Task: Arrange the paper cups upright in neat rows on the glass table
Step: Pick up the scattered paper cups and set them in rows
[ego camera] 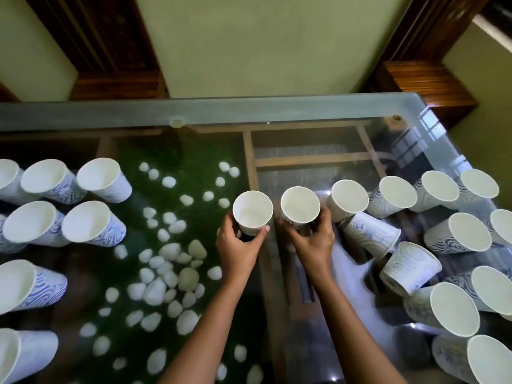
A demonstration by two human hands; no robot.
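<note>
My left hand (238, 245) grips an upright white paper cup (252, 210) near the middle of the glass table (277, 112). Just right of it, my right hand (310, 239) grips a second upright cup (300, 206). Both cups stand close together, mouths up. To their right a row of upright cups (397, 195) runs toward the table's right edge. Two cups lie on their sides, one (370, 234) beside my right hand and another (410, 268) nearer me. Several upright cups (92, 221) with blue wavy print stand in rows on the left.
White pebbles (166, 275) on green turf lie under the glass, with wooden frame bars (250, 159) below it. More upright cups (454, 311) crowd the right side. The table's far edge meets a pale wall with dark wooden trim (116, 84).
</note>
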